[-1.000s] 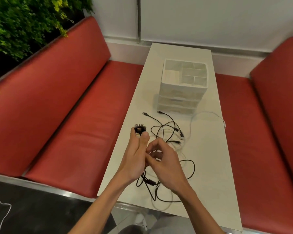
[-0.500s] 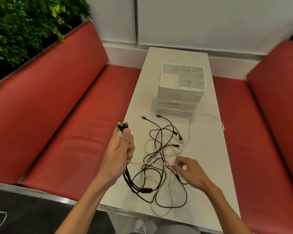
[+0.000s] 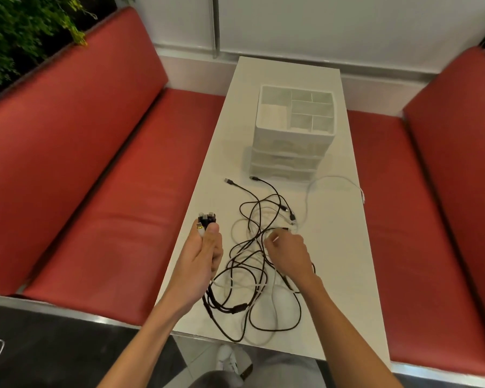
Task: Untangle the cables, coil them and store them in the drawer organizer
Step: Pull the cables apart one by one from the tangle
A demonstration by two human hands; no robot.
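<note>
**Plugs gathered, nothing coiled or stored yet**

By my reading the job is barely begun. The left hand (image 3: 200, 256) grips a bunch of black and white cable plugs (image 3: 207, 220) with the thumb pressed over them, at about nine o'clock from the heap. One end of each lead seems to be collected there. The right hand (image 3: 290, 253) has its fingers curled downward and appears to pinch a white strand near the heap's middle.

The tangle of thin black and white cables (image 3: 252, 264) lies on the long white table (image 3: 342, 247). Its loops cross, loose ends trail toward twelve o'clock, and one white lead arcs out to two o'clock.

The white plastic drawer organizer (image 3: 294, 130) stands at twelve o'clock, just beyond the farthest plugs. Its drawers look closed and its top compartments show no cable. Separating, coiling and stowing all remain.
</note>
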